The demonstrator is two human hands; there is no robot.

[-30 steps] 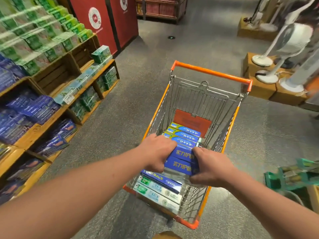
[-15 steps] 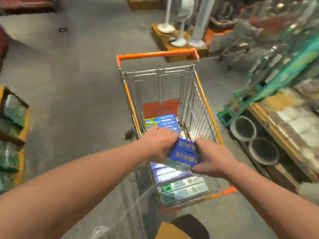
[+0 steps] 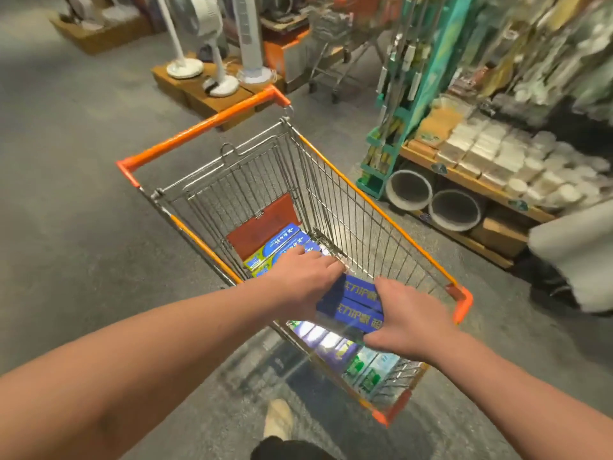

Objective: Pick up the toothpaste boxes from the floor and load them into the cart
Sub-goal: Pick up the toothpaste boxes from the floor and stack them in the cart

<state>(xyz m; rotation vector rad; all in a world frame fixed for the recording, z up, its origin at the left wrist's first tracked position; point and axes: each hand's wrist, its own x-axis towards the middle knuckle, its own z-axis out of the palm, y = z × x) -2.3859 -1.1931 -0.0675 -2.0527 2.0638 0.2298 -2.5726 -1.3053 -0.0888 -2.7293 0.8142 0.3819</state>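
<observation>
Several toothpaste boxes are already laid on the bottom of the cart in the head view. They lie against the red flap at the handle end, and a near row is seen at the front end, under the arms. Between the two a blue bundle of boxes is held inside the basket, over its middle; whether it touches the wire bottom cannot be told. It is gripped at both ends: the left hand is curled over its far end, and the right hand is clamped on its near end. This load is judged almost placed — only the setting down and release are left. No boxes are seen on the visible floor, so what remains to be picked up cannot be told.
</observation>
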